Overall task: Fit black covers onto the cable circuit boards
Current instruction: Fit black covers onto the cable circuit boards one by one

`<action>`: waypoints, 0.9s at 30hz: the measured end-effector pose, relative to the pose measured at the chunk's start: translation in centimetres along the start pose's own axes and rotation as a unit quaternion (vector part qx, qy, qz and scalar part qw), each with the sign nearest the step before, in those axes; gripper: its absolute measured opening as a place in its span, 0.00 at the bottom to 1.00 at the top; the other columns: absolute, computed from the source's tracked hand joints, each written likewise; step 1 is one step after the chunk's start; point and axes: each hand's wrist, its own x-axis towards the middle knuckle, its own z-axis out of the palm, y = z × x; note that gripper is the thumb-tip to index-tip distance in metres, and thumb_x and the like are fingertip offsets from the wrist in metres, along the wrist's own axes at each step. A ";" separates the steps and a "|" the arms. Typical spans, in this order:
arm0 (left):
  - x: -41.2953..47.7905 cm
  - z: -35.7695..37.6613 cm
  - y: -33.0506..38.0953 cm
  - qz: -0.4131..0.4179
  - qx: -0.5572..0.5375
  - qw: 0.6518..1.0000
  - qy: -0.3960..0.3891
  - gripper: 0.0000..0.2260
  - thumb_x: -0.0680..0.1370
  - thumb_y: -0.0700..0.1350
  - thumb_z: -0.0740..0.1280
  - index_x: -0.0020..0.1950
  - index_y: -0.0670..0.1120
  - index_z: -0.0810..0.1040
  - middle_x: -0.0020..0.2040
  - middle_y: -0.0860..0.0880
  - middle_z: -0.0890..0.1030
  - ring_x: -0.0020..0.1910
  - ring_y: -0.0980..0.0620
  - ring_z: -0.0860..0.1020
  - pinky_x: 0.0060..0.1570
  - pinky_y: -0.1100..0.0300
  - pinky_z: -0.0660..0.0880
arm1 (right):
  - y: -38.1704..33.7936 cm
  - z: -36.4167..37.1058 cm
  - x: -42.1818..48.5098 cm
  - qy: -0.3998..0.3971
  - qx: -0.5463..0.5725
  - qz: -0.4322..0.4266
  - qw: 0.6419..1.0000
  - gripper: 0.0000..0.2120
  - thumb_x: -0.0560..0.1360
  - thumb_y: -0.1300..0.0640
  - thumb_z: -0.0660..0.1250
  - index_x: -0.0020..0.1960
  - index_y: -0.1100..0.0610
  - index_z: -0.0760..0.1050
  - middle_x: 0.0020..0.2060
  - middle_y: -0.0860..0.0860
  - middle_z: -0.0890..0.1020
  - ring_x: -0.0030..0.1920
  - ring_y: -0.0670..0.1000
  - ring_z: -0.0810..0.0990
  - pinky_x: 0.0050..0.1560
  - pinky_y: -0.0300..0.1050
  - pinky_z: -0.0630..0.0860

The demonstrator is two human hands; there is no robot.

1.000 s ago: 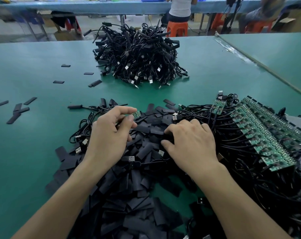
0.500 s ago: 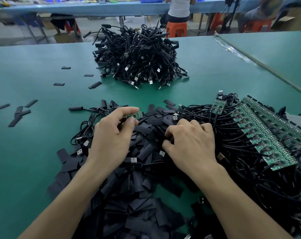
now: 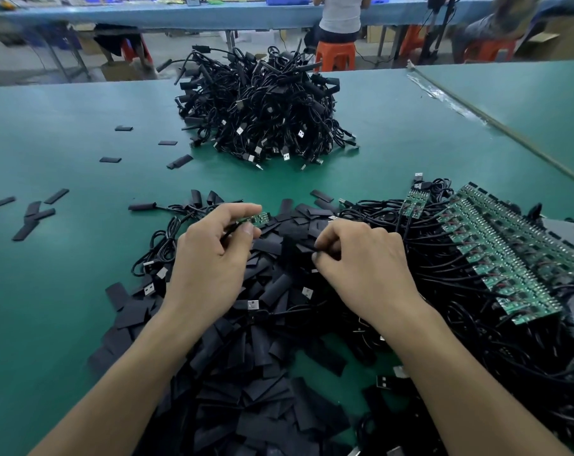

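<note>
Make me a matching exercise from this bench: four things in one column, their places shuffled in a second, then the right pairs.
Things:
1. small circuit board
2. row of circuit boards
3. cable heap
4. loose black covers

Places:
A. far middle of the table
B. pinched in the left hand
C. scattered at the left edge
D. right of the right hand

Pairs: 1-B, 2-D, 3-A, 4-C

A single wide-angle head view looks forward and down from close above the left hand [image 3: 210, 268] and right hand [image 3: 364, 268], both forearms entering from the bottom edge. Beyond the hands the green table [image 3: 65, 274] stretches away; the far background, probably other workbenches, is blurred.
</note>
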 end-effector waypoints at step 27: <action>-0.2 -0.1 0.5 0.017 -0.027 0.999 -0.017 0.11 0.76 0.45 0.73 0.55 0.58 0.80 0.39 0.57 0.82 0.29 0.59 0.74 0.34 0.67 0.74 | -0.2 -1.2 0.4 -0.059 0.136 -0.007 0.989 0.10 0.75 0.48 0.71 0.37 0.36 0.77 0.34 0.34 0.81 0.43 0.36 0.78 0.59 0.51 0.67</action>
